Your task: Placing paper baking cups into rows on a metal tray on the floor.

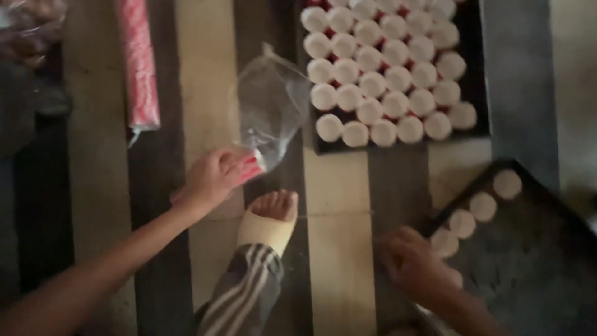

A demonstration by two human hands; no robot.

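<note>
On striped floor – clear, crinkled plastic bag [270,106] – left hand [214,177] pinching it

Bag [273,106] in my left hand [211,180]: thin clear plastic film, glossy, crinkled. Far tray [476,93] and near-right tray [535,261]: dark, matt, look like metal, near one dull and smudged. Round pieces [385,68]: pale, matt, powdery-looking tops. Far-left roll [138,62]: red-and-white printed wrap, slight sheen. Floor [339,199]: smooth striped tiles, low gloss. Trouser leg [245,292]: striped cloth.

Bare striped floor [339,186] between trays, foot [268,219] blocking centre
</note>
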